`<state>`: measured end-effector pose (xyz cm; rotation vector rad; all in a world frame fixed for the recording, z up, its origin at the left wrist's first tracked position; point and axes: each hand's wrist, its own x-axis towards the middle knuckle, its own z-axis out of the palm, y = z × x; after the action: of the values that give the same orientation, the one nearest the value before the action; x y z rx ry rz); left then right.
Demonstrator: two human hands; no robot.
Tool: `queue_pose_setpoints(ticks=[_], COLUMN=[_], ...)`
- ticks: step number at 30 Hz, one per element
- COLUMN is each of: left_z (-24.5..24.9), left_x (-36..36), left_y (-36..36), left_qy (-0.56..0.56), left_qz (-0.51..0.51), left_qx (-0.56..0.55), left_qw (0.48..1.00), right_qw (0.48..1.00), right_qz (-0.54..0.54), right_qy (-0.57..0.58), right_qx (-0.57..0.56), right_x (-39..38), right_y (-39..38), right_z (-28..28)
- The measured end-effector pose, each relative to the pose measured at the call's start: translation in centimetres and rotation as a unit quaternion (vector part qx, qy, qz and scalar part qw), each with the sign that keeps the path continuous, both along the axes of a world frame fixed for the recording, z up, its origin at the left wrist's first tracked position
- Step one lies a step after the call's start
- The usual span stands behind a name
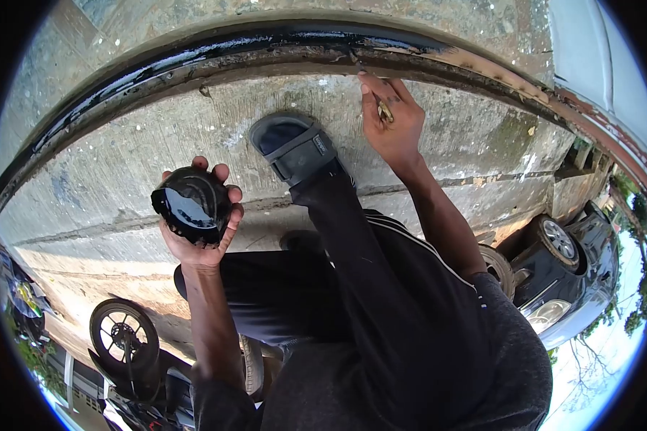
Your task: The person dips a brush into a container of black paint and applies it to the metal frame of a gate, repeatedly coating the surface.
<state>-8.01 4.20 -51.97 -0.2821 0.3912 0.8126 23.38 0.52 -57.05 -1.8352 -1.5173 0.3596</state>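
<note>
Dark trousers (402, 316) lay nearest. The left hand (201, 248) cupped a bowl (193, 205) of black liquid; the right hand (395, 126) pinched a slim tool (386, 112) at a partly black ledge edge (266, 36), a sandal (295, 149) between the hands.

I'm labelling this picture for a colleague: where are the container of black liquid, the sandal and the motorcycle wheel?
Container (208, 189), head view: dark inner wall.
Sandal (304, 154), head view: strap across the foot.
Motorcycle wheel (124, 337), head view: hub.

A dark car (593, 284) (headlight (550, 314) visible) stands right, a spoked wheel (124, 337) left.
</note>
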Motion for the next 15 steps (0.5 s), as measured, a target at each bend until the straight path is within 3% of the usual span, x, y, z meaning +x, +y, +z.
queue_pose_setpoints(ticks=[2, 6, 9, 12, 15], left_z=[0.0, -0.5, -0.2, -0.5, -0.5], left_x=[0.0, -0.2, -0.2, -0.9, -1.5], left_y=[0.0, -0.5, -0.8, -1.1, -1.7], left_qy=[-0.003, -0.012, -0.02, -0.004, -0.007], left_qz=[0.006, 0.012, 0.018, -0.001, 0.013], left_qx=[0.008, 0.017, 0.017, 0.048, 0.045], left_qw=[1.0, 1.0, 0.999, 0.999, 0.999], right_qw=[0.999, 0.998, 0.994, 0.991, 0.989], right_qz=[-0.045, 0.06, 0.074, 0.071, 0.103], right_qy=[0.004, -0.014, -0.073, -0.104, -0.111], right_qx=[0.011, 0.01, -0.022, 0.037, -0.003], right_x=[-0.1, 0.1, 1.7, 3.1, 2.8], right_y=[-1.1, -2.4, -1.2, -1.7, -2.8], right_z=[-0.1, 0.2, 0.8, 2.3, 3.1])
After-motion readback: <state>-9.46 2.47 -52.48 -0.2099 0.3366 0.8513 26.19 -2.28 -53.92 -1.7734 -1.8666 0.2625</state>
